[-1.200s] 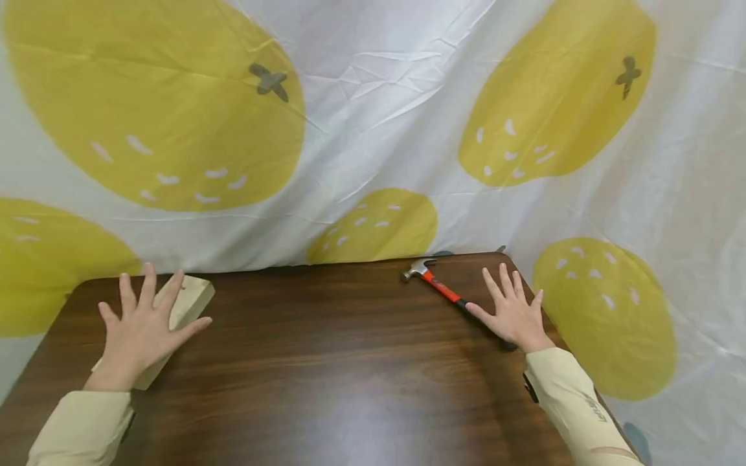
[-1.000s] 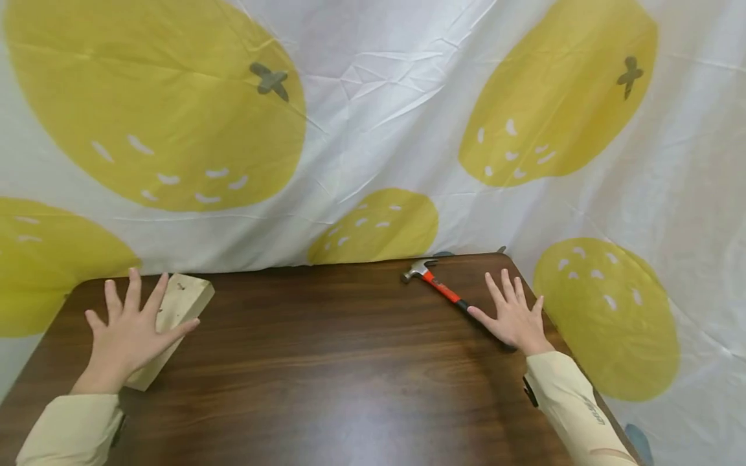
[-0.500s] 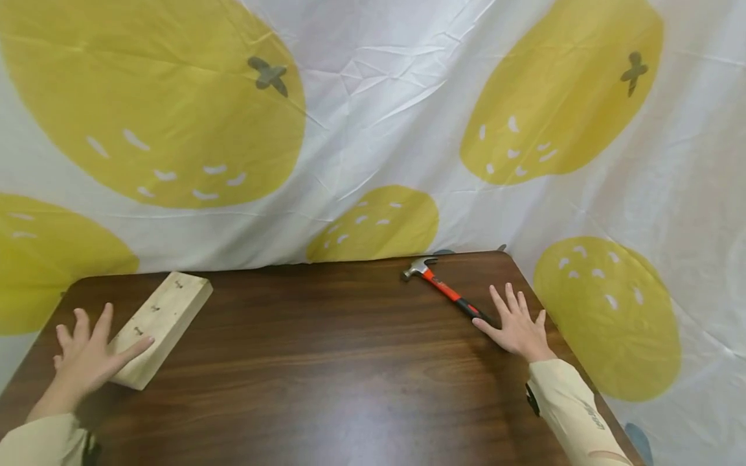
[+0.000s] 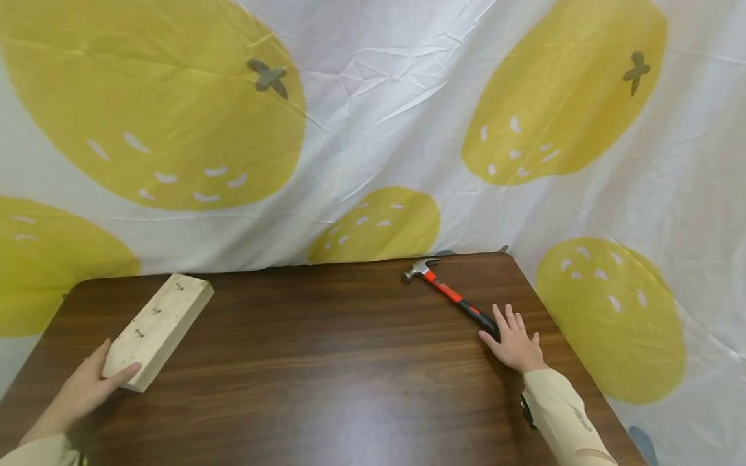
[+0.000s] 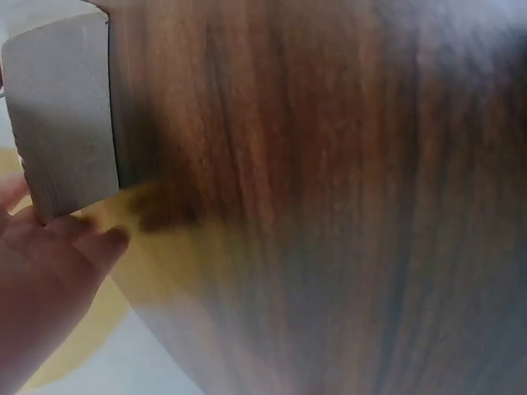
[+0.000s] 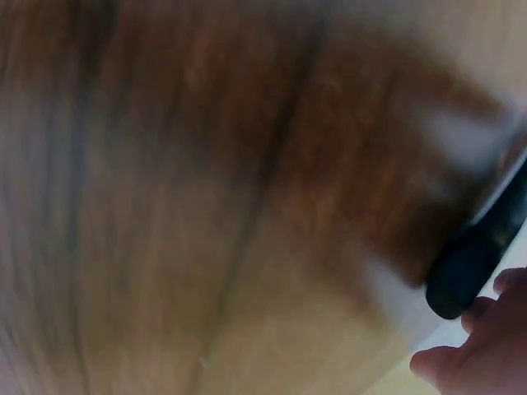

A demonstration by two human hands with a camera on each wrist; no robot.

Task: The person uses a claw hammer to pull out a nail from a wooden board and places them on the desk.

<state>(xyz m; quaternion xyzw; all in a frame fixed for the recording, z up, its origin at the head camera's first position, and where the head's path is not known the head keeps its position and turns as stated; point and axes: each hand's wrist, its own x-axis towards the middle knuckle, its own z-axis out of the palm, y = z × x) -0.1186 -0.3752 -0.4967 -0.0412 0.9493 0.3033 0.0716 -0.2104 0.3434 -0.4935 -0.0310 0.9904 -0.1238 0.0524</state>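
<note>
A pale wooden block [image 4: 166, 327] lies slanted at the table's left, with three small nail-like pieces of metal in its top. My left hand [image 4: 84, 385] is at its near end, thumb across the end's top and fingers along the left side; the fingertips are hidden. In the left wrist view the thumb looks straight, just off the block's end face [image 5: 62, 123]. A claw hammer [image 4: 447, 291] with a red and black handle lies at the right, head away from me. Over its handle end hovers or rests my right hand [image 4: 517, 346], fingers straight; contact is unclear.
The dark brown wooden table [image 4: 326, 349] has rounded far corners. Behind it and along its right side hangs a white cloth [image 4: 396, 129] with large yellow fruit prints. Glare shows near the table's front.
My left hand has moved from over the block, out to the left and down to its near end, its spread fingers drawing together. The right hand has lowered slightly towards me. Block and hammer stay put.
</note>
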